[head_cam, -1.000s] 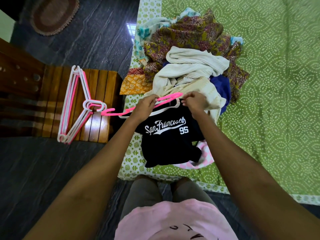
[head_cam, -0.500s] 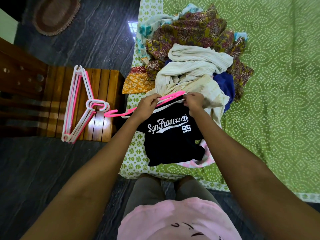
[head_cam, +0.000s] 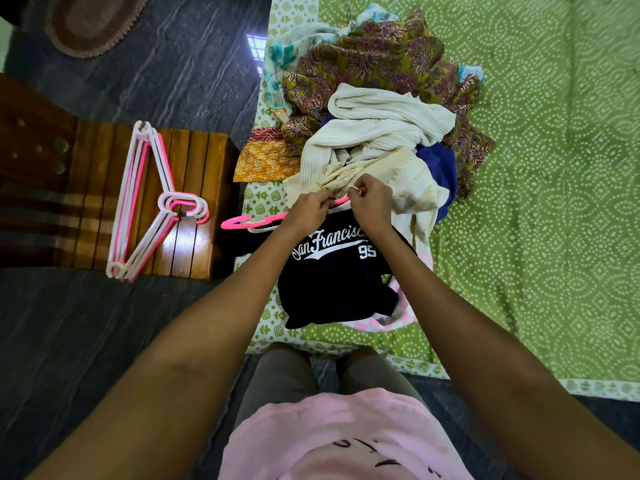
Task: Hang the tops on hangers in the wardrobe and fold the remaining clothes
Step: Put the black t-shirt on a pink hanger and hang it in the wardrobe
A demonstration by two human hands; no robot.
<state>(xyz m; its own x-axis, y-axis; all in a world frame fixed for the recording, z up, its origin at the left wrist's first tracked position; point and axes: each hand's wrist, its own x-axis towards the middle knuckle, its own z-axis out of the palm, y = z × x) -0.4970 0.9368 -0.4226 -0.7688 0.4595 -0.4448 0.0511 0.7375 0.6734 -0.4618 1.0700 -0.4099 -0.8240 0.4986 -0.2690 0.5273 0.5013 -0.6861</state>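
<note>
1. Far to the left of the black top [head_cam: 332, 275] there is a pile of spare hangers [head_cam: 145, 202] on a wooden stool [head_cam: 194, 202]. They are pink and white, and their hooks point toward the top.

2. Just left of the black top, the hook of the pink hanger [head_cam: 242, 221] sticks out. The hanger lies sideways, with its long bar running left to right. Its hook points left, toward the stool. It looks stiff and light, so it should be easy to lift by the hook.

3. The left hand [head_cam: 306, 211] is at the neck of the black top. Its fingers are curled tight and pinch the cloth and the hanger bar there.

4. The black top lies on the green bed sheet [head_cam: 519, 237], at the near edge. The neck is at the far end and the hem is close to the person. It is soft and floppy and will sag if held by one corner. The neck and shoulders look like the best places to hold it.

5. The right hand [head_cam: 370, 204] is just right of the left hand, also at the neck. Its fingertips pinch something small and white, maybe the neck edge or a tag. I cannot tell which.

6. Behind the black top is a heap of clothes [head_cam: 374, 109], not folded yet.
</note>
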